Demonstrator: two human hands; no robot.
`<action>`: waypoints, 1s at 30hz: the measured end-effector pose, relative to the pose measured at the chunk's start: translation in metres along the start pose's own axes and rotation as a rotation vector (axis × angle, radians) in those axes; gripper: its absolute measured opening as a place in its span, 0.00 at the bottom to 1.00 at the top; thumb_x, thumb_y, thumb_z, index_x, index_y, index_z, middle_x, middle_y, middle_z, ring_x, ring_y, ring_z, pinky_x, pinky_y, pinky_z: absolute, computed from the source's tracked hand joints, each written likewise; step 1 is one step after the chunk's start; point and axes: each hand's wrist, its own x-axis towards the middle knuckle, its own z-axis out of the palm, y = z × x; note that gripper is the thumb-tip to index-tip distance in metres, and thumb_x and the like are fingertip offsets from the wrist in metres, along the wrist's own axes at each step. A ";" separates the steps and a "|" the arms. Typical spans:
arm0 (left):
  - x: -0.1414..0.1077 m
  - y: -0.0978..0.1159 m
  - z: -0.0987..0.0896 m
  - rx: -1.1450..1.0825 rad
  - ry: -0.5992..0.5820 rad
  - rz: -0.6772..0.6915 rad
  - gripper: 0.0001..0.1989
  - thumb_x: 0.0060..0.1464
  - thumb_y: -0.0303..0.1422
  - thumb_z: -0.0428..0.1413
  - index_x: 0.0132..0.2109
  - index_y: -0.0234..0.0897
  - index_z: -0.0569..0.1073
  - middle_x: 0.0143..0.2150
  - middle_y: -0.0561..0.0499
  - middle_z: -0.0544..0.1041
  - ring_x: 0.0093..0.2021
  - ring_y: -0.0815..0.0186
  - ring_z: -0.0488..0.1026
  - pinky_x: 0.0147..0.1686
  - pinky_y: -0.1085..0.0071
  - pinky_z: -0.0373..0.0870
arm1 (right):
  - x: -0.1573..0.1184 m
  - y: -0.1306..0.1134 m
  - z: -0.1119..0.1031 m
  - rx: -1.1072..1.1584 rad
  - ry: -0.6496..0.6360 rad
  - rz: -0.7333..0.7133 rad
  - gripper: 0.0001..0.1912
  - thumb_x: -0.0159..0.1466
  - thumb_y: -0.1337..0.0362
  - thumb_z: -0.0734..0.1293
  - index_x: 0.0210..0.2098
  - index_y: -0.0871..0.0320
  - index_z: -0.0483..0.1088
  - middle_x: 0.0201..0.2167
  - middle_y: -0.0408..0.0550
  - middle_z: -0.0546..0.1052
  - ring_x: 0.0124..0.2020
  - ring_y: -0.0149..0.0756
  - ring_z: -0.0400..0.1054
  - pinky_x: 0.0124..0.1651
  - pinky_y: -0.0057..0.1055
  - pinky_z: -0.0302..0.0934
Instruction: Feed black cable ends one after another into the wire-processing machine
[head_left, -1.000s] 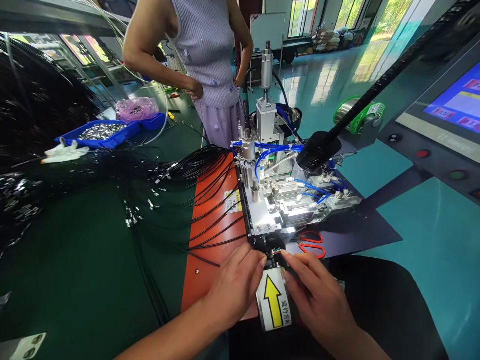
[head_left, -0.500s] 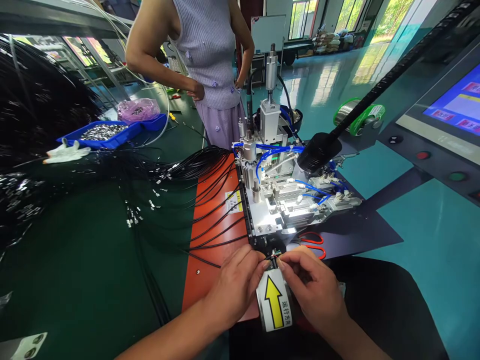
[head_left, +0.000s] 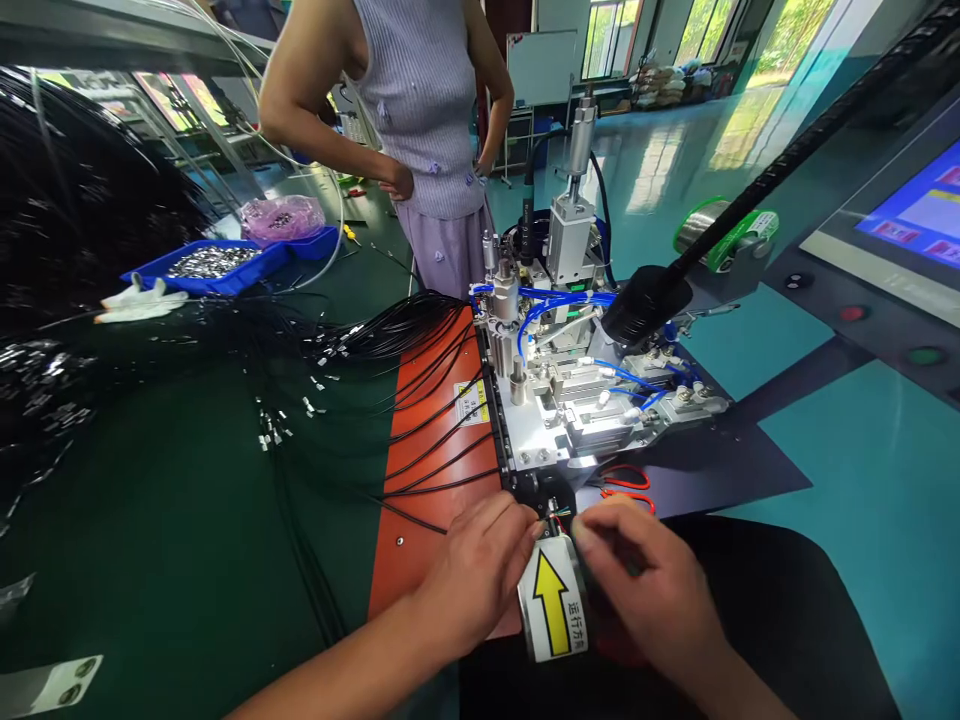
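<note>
My left hand [head_left: 491, 560] is pinched at the near end of the machine [head_left: 555, 420], beside thin coloured wires [head_left: 556, 512]; the fingertips seem closed on a black cable end, mostly hidden. Just right of the wires is my right hand [head_left: 649, 570], thumb and index finger drawn together, with what lies between them too small to make out. Below and between both hands sits a white label with a yellow arrow [head_left: 553, 605]. Several black cables [head_left: 442, 450] lie across the orange board [head_left: 420, 510] and reach the machine's left edge.
Red-handled scissors [head_left: 628, 478] lie right of the wires. A blue tray [head_left: 225, 280] of small metal parts and a white glove [head_left: 142, 300] are at the left. A person [head_left: 420, 110] stands behind the table. A control panel [head_left: 892, 280] is at the right.
My right hand has moved slightly right, away from the wires and my left hand. At the back of the machine, the tall cylinder has shifted to the right.
</note>
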 end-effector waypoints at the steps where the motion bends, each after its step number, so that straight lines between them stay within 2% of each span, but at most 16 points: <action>1: 0.000 0.000 0.000 0.004 0.001 0.004 0.10 0.69 0.31 0.47 0.41 0.36 0.71 0.33 0.50 0.71 0.35 0.65 0.68 0.35 0.70 0.65 | 0.004 -0.002 -0.006 0.036 -0.016 0.082 0.09 0.68 0.58 0.65 0.34 0.55 0.73 0.30 0.44 0.73 0.29 0.33 0.67 0.31 0.28 0.62; 4: 0.001 0.000 -0.001 0.011 0.002 0.015 0.10 0.69 0.31 0.47 0.40 0.36 0.71 0.33 0.50 0.71 0.34 0.65 0.68 0.34 0.70 0.65 | 0.016 -0.006 -0.018 0.131 -0.121 0.224 0.12 0.68 0.54 0.64 0.35 0.56 0.72 0.26 0.41 0.70 0.25 0.31 0.63 0.28 0.27 0.59; 7: 0.002 0.000 -0.001 0.021 0.004 0.030 0.10 0.68 0.31 0.47 0.39 0.36 0.71 0.32 0.50 0.70 0.34 0.65 0.68 0.33 0.71 0.65 | 0.025 -0.008 -0.018 0.164 -0.219 0.223 0.13 0.68 0.54 0.64 0.36 0.56 0.73 0.25 0.40 0.69 0.25 0.30 0.61 0.28 0.26 0.57; 11: 0.002 0.001 -0.001 0.039 0.003 0.025 0.11 0.68 0.31 0.47 0.38 0.36 0.71 0.32 0.50 0.70 0.33 0.66 0.67 0.32 0.71 0.65 | 0.028 -0.008 -0.012 0.150 -0.268 0.221 0.13 0.68 0.55 0.64 0.35 0.56 0.72 0.26 0.40 0.69 0.25 0.29 0.60 0.28 0.26 0.56; 16: 0.002 0.001 0.000 0.049 0.005 0.001 0.10 0.68 0.31 0.48 0.38 0.36 0.71 0.32 0.50 0.70 0.34 0.65 0.68 0.33 0.71 0.66 | 0.027 -0.005 -0.008 0.127 -0.256 0.217 0.14 0.69 0.55 0.62 0.31 0.56 0.70 0.24 0.38 0.66 0.26 0.30 0.59 0.28 0.27 0.54; 19: 0.001 0.000 -0.001 -0.038 0.033 -0.003 0.07 0.67 0.31 0.51 0.46 0.37 0.73 0.37 0.48 0.72 0.38 0.64 0.70 0.38 0.70 0.68 | 0.027 -0.002 -0.006 0.108 -0.237 0.213 0.14 0.70 0.56 0.62 0.31 0.56 0.69 0.25 0.38 0.65 0.27 0.31 0.59 0.30 0.27 0.54; 21: 0.001 -0.001 -0.002 -0.109 0.059 0.009 0.08 0.66 0.29 0.52 0.50 0.37 0.72 0.40 0.47 0.71 0.40 0.64 0.70 0.40 0.70 0.69 | 0.028 0.000 -0.004 0.098 -0.232 0.220 0.14 0.70 0.56 0.61 0.31 0.56 0.68 0.25 0.39 0.66 0.28 0.31 0.60 0.30 0.28 0.54; 25: 0.001 -0.003 -0.003 -0.114 0.112 0.038 0.09 0.66 0.25 0.50 0.47 0.37 0.75 0.36 0.48 0.71 0.38 0.65 0.69 0.38 0.70 0.67 | 0.028 0.006 0.001 0.097 -0.216 0.231 0.15 0.71 0.56 0.60 0.31 0.56 0.68 0.27 0.40 0.68 0.30 0.32 0.63 0.32 0.28 0.57; 30: 0.002 -0.004 0.001 -0.014 0.118 0.003 0.09 0.66 0.27 0.51 0.45 0.37 0.76 0.35 0.48 0.71 0.37 0.64 0.69 0.36 0.70 0.67 | 0.026 0.012 0.006 0.077 -0.189 0.247 0.15 0.70 0.55 0.61 0.31 0.56 0.68 0.28 0.41 0.70 0.31 0.34 0.64 0.33 0.29 0.58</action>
